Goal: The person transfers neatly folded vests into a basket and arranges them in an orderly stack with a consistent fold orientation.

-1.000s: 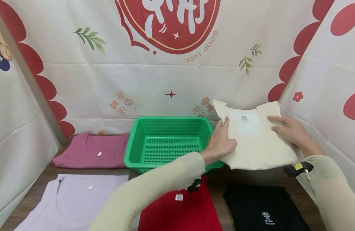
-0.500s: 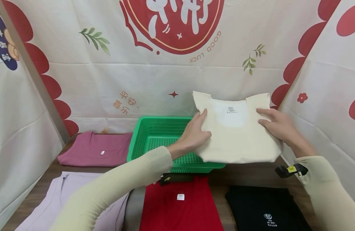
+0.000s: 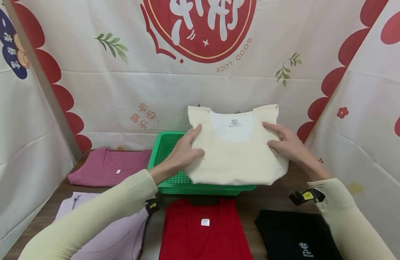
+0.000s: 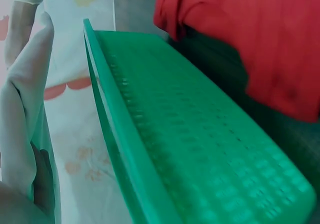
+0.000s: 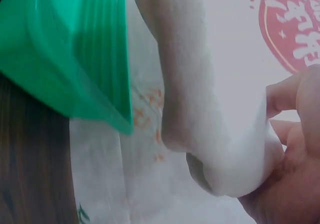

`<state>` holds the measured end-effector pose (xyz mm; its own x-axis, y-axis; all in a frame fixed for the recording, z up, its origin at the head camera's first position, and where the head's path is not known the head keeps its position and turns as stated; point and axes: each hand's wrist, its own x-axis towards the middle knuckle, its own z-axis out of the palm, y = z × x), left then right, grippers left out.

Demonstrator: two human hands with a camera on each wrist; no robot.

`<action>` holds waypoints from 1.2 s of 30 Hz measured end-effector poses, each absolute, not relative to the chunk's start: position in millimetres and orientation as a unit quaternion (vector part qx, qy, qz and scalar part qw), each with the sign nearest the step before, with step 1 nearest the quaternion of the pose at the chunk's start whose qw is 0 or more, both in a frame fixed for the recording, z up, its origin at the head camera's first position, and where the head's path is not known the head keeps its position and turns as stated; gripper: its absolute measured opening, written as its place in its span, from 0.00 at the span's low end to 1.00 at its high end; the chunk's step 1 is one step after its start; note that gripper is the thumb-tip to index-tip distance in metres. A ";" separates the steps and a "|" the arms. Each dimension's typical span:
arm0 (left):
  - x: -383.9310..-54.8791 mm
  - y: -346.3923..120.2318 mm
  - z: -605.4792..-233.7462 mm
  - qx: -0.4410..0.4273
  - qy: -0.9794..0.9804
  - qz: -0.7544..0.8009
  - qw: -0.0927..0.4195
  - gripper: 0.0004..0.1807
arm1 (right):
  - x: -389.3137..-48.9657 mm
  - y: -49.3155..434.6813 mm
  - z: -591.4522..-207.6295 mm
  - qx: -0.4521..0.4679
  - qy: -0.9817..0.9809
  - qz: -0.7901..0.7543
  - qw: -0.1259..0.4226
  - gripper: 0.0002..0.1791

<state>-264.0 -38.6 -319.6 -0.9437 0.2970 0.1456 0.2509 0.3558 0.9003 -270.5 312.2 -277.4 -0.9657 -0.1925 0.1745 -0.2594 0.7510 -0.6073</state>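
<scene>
A folded cream T-shirt (image 3: 235, 155), with a pale patch and small print at its neckline, is held up over the green basket (image 3: 206, 190). My left hand (image 3: 185, 151) grips its left edge, thumb on the front. At the opposite edge my right hand (image 3: 285, 144) pinches the cloth, thumb and index finger on the front, the others behind it. In the right wrist view the folded cloth (image 5: 215, 108) hangs between thumb and fingers, beside the basket (image 5: 75, 68). The left wrist view shows the basket's perforated side (image 4: 190, 119) below the shirt. Most of the basket's inside is hidden by the shirt.
Folded shirts lie around the basket on the wooden table: a mauve one (image 3: 118, 168) at left, a lilac one (image 3: 115, 234) nearer, a red one (image 3: 206, 234) in front, a black one (image 3: 297, 234) at right. Printed white curtains (image 3: 173, 90) enclose the back and sides.
Both hands have carried the cream T-shirt leftward, from right of the green basket to over it. The view has shifted slightly; the other shirts lie where they were.
</scene>
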 end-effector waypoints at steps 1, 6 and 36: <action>-263.9 -43.9 -321.2 0.164 0.823 0.544 0.022 0.50 | -270.7 308.0 -279.4 0.126 -0.932 0.336 0.051 0.38; -263.4 -68.4 -328.2 0.154 0.828 0.539 0.011 0.51 | -274.6 289.0 -291.0 0.148 -0.919 0.361 0.059 0.37; -289.1 -116.4 -366.8 0.131 0.845 0.516 0.051 0.50 | -315.0 245.8 -353.8 0.165 -0.917 0.363 0.015 0.38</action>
